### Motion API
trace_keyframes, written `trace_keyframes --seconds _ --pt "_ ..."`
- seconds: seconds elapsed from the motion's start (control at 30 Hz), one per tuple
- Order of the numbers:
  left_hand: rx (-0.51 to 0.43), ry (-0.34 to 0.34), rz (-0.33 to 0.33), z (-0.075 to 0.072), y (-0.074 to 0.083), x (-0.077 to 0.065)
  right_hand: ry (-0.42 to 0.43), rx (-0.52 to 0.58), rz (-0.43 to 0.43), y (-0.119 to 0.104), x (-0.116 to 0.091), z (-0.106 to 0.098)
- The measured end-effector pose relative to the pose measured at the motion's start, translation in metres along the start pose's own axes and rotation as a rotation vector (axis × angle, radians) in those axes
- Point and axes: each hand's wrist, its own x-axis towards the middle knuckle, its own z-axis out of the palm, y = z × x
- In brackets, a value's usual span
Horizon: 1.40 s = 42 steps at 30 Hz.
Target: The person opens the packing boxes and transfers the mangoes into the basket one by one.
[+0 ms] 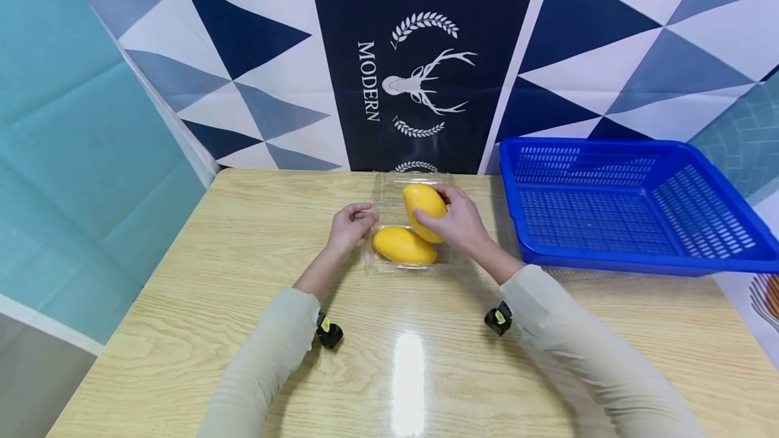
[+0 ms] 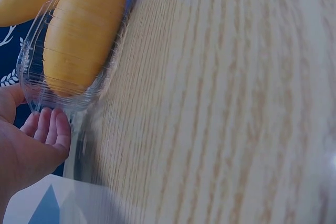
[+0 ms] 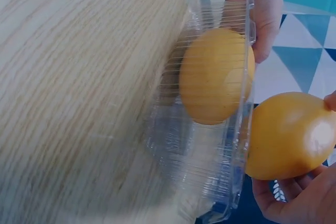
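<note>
A clear plastic clamshell container (image 1: 450, 259) stands open on the table, its lid toward the wall. One yellow mango (image 1: 404, 246) lies in its near part; through the ribbed wall that mango (image 2: 84, 35) shows in the left wrist view. My right hand (image 1: 458, 220) grips a second yellow mango (image 1: 424, 203), thumb on one side and fingers on the other. This mango (image 3: 293, 136) is tilted over the container's rim. At the container's left end my left hand (image 1: 351, 225) holds the edge between thumb and fingers; the fingers (image 2: 47, 127) curl against the plastic.
A blue perforated plastic basket (image 1: 584, 259) stands to the right, near the wall. Behind the table hangs a patterned cloth (image 1: 268, 66) with triangles and a deer-head print. The light wooden table (image 1: 201, 330) spreads in front.
</note>
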Motion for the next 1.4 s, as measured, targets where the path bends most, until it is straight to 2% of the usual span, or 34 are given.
trace_keyframes --seconds 0.23,0.47,0.63,1.07,1.13,1.4 --pt "-0.002 -0.001 0.003 0.001 -0.002 0.001 0.012 -0.017 0.009 -0.002 -0.001 -0.005" --pt "0.01 0.012 0.03 0.001 -0.001 0.002 0.054 -0.002 -0.042 -0.006 -0.002 -0.012" --pt "0.009 0.007 0.028 0.001 -0.001 0.002 0.071 -0.015 -0.047 -0.007 -0.002 -0.019" --pt "0.001 0.004 0.024 0.001 -0.001 0.001 0.08 -0.039 0.017 -0.009 -0.002 -0.034" --pt "-0.001 -0.002 0.019 0.001 0.003 -0.001 0.091 -0.045 0.012 -0.009 -0.002 -0.036" --pt "-0.014 0.013 0.02 0.002 -0.001 0.001 0.11 -0.066 0.021 -0.011 -0.003 -0.046"
